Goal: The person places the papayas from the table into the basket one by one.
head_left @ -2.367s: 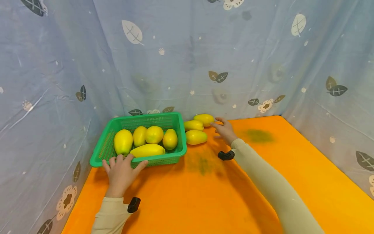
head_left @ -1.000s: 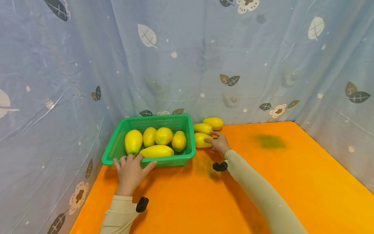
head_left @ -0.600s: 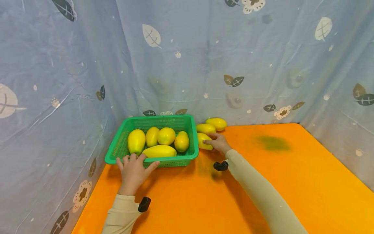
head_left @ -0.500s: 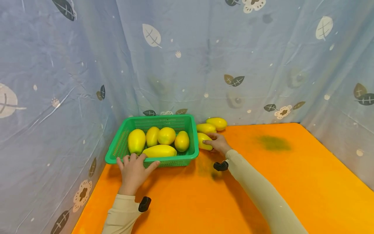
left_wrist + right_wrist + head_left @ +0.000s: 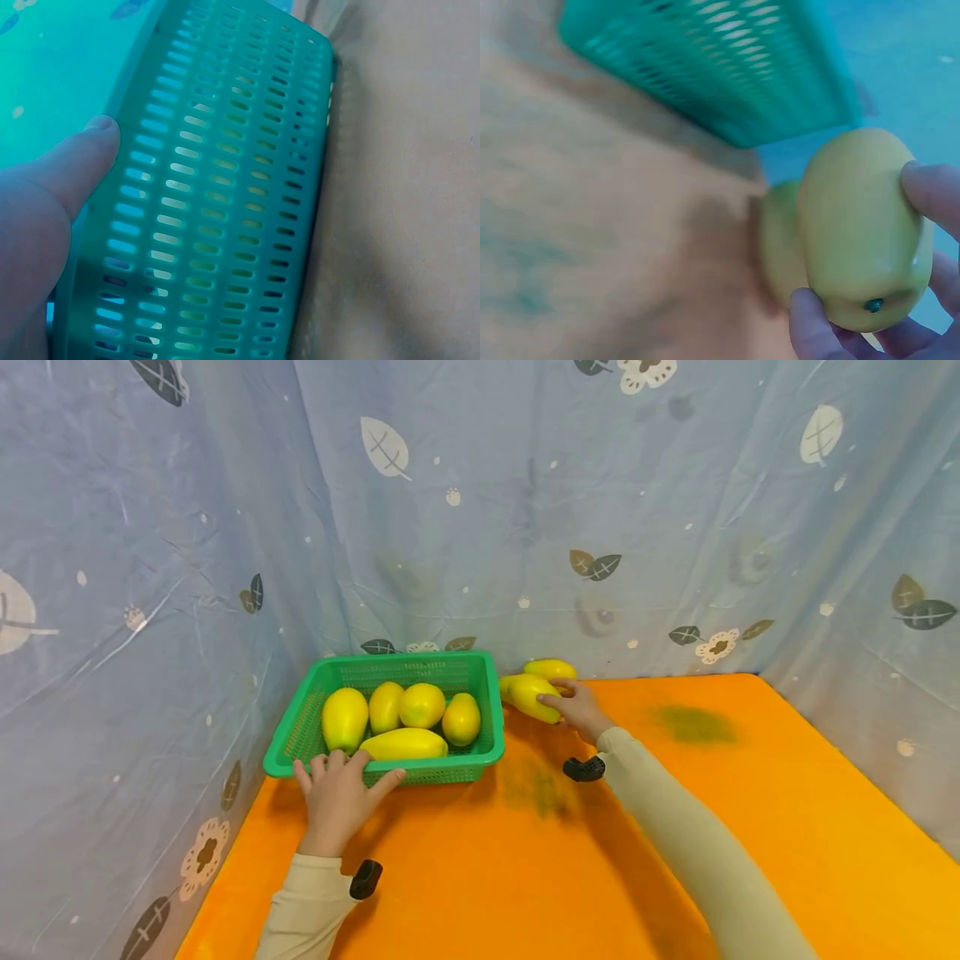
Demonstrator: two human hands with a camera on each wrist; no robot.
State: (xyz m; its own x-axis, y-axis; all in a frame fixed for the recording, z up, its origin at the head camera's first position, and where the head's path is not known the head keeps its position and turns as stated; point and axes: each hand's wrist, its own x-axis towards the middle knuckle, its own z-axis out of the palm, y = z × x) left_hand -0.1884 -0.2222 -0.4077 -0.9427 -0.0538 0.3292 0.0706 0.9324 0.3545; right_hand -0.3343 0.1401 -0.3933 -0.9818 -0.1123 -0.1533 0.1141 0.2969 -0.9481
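The held fruit (image 5: 534, 697) was a smooth yellow oval, right of centre in the head view, just off the basket (image 5: 457, 763) on its right side. The right hand (image 5: 581, 708) gripped it, digits spread about its right end; the right wrist view showed fingertips on two sides and under the end with the dark stem spot (image 5: 873, 305). It seemed raised, since it overlapped a second fruit (image 5: 506, 688) behind it, though whether the two touched could not be told. A third fruit (image 5: 550, 669) lay farther back, near the curtain (image 5: 450, 568).

The left hand (image 5: 337, 802), lower left of centre, held the basket's near rim, fingers over the edge and thumb outside; the two hands were well apart. Five fruits (image 5: 345, 720) lay inside the basket on the orange table (image 5: 465, 868).

Judging by looks, the skin was firm and glossy, so likely slippery, and the rounded shape prone to rolling. Weight could not be read; one hand appeared enough. The best hold was probably round the widest part, with opposed fingers, as a grip on the tapering end might let it swing or slide. If real, it could bruise under a hard pinch. The basket's thin, slotted wall looked light and slightly flexible, best steadied at the rim.
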